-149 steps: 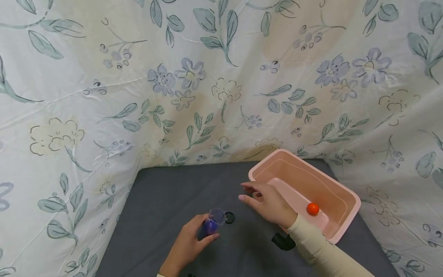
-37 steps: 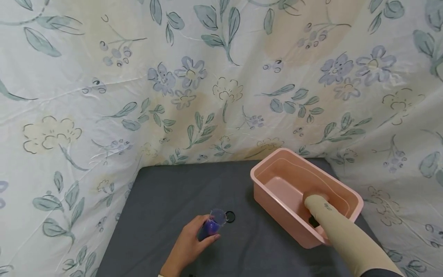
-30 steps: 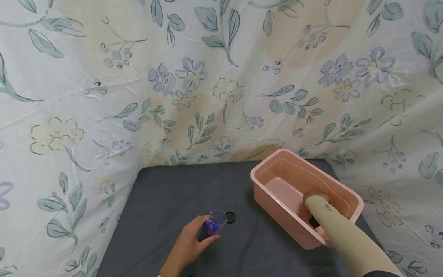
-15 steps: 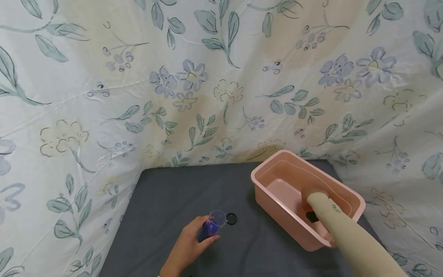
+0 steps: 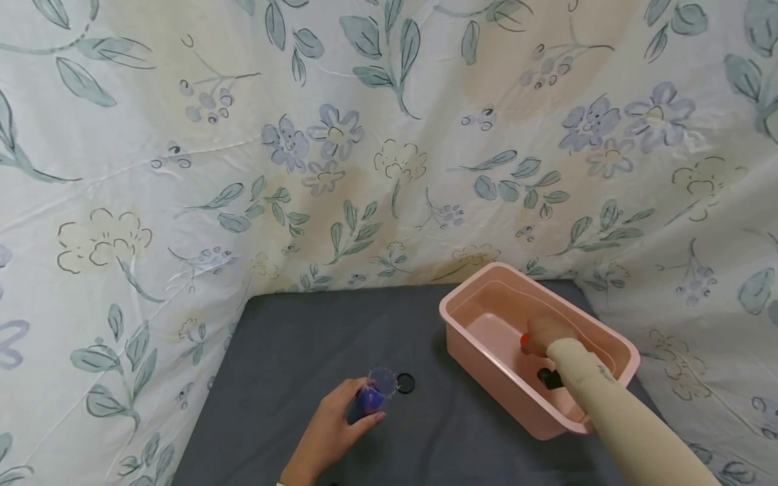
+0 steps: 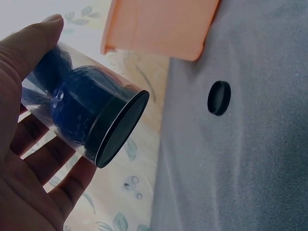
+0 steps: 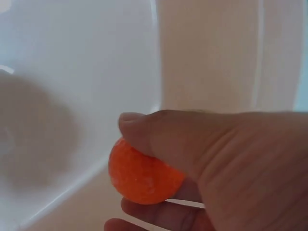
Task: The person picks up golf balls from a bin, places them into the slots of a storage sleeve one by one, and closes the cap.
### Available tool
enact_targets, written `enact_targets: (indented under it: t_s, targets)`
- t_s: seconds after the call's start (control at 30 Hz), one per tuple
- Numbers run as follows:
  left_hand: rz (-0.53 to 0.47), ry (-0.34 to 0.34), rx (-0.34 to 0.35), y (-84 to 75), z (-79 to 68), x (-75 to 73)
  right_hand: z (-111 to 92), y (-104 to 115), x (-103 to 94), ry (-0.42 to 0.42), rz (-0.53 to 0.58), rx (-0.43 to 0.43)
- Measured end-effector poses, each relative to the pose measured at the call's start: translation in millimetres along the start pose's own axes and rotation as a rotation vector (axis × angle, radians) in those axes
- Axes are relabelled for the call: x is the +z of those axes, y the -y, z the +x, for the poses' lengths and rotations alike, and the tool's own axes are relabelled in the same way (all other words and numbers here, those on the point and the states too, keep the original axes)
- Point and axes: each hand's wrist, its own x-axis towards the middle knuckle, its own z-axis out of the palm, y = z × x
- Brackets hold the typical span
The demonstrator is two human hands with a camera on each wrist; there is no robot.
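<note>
As the left hand (image 5: pixel 328 422) curls its fingers round a tube (image 5: pixel 383 381) of blue balls (image 6: pixel 79 103), a cap (image 6: pixel 219 98) lies nearby on the cloth (image 5: pixel 292 351); inside the bin (image 5: pixel 492 373), an orange ball (image 7: pixel 144 175) is pinched by the right hand (image 5: pixel 545 334).

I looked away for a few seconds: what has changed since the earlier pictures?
The right hand has reached rightward into the bin and taken hold of the orange ball, which has shifted left and away from the person. The left hand still holds the clear tube, and the black cap stays on the table.
</note>
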Motion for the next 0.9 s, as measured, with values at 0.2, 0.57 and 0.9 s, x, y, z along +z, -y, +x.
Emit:
enact_targets:
  t_s: [0.2,0.57,0.9]
  targets:
    - [-0.002,0.004,-0.009,-1.1,-0.1,-1.2,-11,17,-10.2,-0.031,-0.019,-0.071]
    - [0.007,0.002,-0.005,0.2,-0.6,-0.3,-29,38,-20.0,-0.116,-0.018,-0.103]
    - [0.015,0.004,-0.005,0.3,-1.1,0.4,-51,65,-33.5,-0.202,0.037,-0.181]
